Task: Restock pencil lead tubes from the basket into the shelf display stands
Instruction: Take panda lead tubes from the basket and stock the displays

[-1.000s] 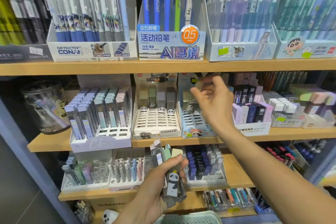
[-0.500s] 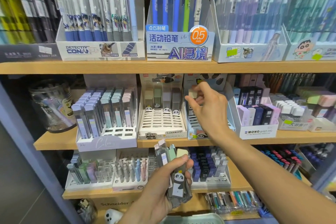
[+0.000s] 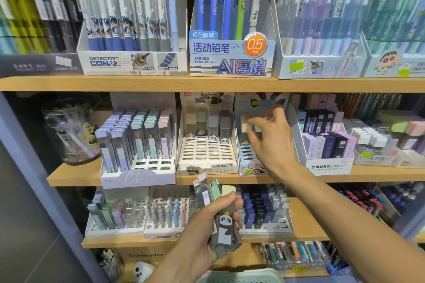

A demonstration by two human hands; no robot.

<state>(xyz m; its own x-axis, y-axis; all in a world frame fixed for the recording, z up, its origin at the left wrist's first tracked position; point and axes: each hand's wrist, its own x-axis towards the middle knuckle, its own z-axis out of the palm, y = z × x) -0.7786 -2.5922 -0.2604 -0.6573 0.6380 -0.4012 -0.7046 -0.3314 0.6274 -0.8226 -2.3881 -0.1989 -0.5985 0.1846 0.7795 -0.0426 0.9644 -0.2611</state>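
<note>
1 head view, close, forward-down at shelves point(image 3: 207, 84)

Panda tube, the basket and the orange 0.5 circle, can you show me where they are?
panda tube point(image 3: 223, 228): head view, on the panda picture, in the left hand's grip.
basket point(image 3: 239, 277): head view, on its pale green rim at the bottom edge.
orange 0.5 circle point(image 3: 255, 45): head view, on the circle's middle, top shelf box.
</note>
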